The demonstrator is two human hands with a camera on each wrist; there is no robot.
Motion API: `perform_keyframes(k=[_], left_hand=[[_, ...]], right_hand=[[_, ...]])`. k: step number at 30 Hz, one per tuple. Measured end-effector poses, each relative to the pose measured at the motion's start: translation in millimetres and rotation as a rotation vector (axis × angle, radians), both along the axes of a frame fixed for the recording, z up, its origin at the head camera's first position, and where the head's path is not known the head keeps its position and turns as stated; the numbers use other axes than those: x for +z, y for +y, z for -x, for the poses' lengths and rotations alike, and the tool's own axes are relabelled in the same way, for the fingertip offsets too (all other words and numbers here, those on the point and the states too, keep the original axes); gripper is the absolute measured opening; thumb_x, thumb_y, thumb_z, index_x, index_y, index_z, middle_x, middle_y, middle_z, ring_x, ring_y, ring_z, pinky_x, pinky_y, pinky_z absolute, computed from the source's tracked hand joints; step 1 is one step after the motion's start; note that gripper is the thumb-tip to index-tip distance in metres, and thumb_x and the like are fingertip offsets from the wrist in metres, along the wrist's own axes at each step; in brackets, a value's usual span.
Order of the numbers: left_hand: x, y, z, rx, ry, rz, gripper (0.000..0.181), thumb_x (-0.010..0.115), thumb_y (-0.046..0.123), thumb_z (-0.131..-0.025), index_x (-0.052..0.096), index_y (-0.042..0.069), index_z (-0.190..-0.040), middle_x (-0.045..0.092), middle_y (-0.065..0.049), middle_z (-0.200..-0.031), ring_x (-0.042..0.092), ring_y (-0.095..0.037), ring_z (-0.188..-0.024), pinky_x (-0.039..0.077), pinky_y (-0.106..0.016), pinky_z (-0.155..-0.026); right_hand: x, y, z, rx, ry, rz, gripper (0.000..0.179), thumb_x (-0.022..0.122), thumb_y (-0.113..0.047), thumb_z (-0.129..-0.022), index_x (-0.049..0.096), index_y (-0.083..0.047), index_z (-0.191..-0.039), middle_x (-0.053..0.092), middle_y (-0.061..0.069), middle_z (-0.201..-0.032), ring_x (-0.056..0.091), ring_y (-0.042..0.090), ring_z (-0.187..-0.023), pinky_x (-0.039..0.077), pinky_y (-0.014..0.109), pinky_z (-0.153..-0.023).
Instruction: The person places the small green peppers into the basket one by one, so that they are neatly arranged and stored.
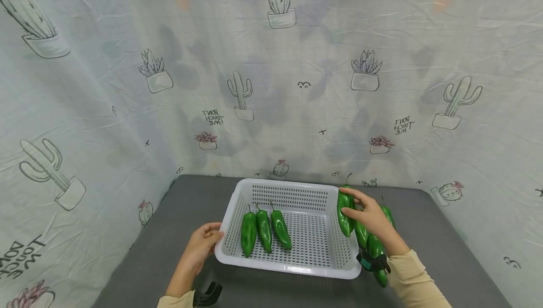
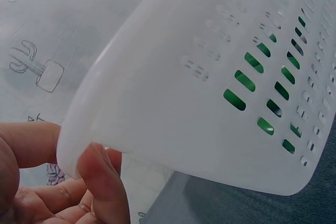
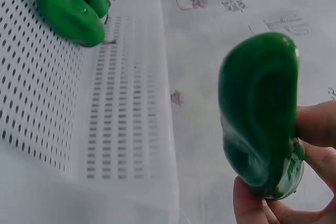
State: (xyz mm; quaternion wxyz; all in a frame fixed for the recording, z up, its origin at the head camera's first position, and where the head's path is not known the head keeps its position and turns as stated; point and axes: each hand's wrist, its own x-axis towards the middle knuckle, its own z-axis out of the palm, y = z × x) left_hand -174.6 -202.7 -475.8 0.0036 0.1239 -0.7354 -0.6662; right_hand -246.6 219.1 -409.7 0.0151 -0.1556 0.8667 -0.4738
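Left hand [image 1: 202,244] pinches the left rim [image 1: 227,214] of a white, perforated plastic basket [image 1: 288,268] containing three elongated green peppers [image 1: 264,230]. Right hand [image 1: 370,212] grips another such pepper [image 1: 344,211] near the right rim [image 1: 354,254]

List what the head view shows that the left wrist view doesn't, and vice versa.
Only the head view: the right hand holding a pepper, and more peppers beside the basket.
Only the left wrist view: green seen through slots in the basket's outer wall.
Both: the left hand gripping the basket's rim, the gray table, the patterned curtain.
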Motion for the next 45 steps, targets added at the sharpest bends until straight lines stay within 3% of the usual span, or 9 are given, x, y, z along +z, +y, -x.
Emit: perform_keyframes(k=[9, 16, 21, 32, 40, 45], left_hand=[[0.4, 0.0, 0.3, -0.001, 0.008, -0.001, 0.036, 0.056, 0.005, -0.093, 0.049, -0.006, -0.127, 0.063, -0.017, -0.103, 0.065, -0.026, -0.09, 0.052, -0.034, -0.068], [0.3, -0.2, -0.4, 0.002, -0.007, -0.011, 0.036, 0.056, 0.006, -0.093, 0.049, -0.006, -0.127, 0.063, -0.019, -0.104, 0.065, -0.025, -0.09, 0.052, -0.035, -0.068], [-0.3, 0.0, -0.5, 0.001, -0.001, -0.011, 0.036, 0.056, 0.006, -0.093, 0.049, -0.006, -0.127, 0.063, -0.019, -0.105, 0.065, -0.025, -0.09, 0.052, -0.035, -0.069], [0.2, -0.5, 0.3, -0.01, 0.0, -0.006, 0.037, 0.056, 0.006, -0.094, 0.048, -0.005, -0.128, 0.064, -0.017, -0.104, 0.064, -0.026, -0.091, 0.052, -0.035, -0.069], [1.2, 0.5, 0.3, -0.015, 0.029, -0.013, 0.035, 0.056, 0.005, -0.093, 0.049, -0.005, -0.126, 0.064, -0.017, -0.102, 0.064, -0.026, -0.091, 0.052, -0.032, -0.068], [0.2, 0.0, -0.6, -0.015, 0.029, -0.017, 0.035, 0.056, 0.004, -0.093, 0.049, -0.006, -0.126, 0.063, -0.018, -0.103, 0.064, -0.027, -0.091, 0.052, -0.032, -0.068]], right_hand=[[-1.9, -31, 12.7, 0.061, -0.049, 0.002, 0.056, 0.063, -0.025, -0.091, 0.043, -0.015, -0.143, 0.026, 0.021, -0.153, 0.026, 0.052, -0.134, 0.035, 0.064, -0.096], [-10.7, -60, 21.1, 0.108, -0.119, 0.057, 0.053, 0.064, -0.018, -0.09, 0.046, -0.011, -0.14, 0.038, 0.022, -0.144, 0.038, 0.047, -0.129, 0.049, 0.049, -0.087], [-21.9, -77, 28.5, 0.137, -0.137, 0.072, 0.051, 0.065, -0.014, -0.09, 0.049, -0.01, -0.138, 0.049, 0.021, -0.134, 0.048, 0.044, -0.122, 0.051, 0.044, -0.081], [-43.9, -108, 39.9, 0.072, -0.108, -0.119, 0.047, 0.072, -0.012, -0.082, 0.06, -0.017, -0.128, 0.054, 0.014, -0.132, 0.051, 0.044, -0.117, 0.051, 0.048, -0.08], [-54.8, -118, 42.9, 0.085, -0.152, -0.152, 0.049, 0.073, -0.008, -0.08, 0.061, -0.014, -0.127, 0.056, 0.017, -0.129, 0.061, 0.026, -0.093, 0.052, 0.037, -0.068], [-57.4, -121, 44.0, 0.105, -0.147, -0.168, 0.049, 0.072, -0.007, -0.08, 0.06, -0.011, -0.127, 0.058, 0.018, -0.126, 0.06, 0.027, -0.096, 0.052, 0.039, -0.073]])
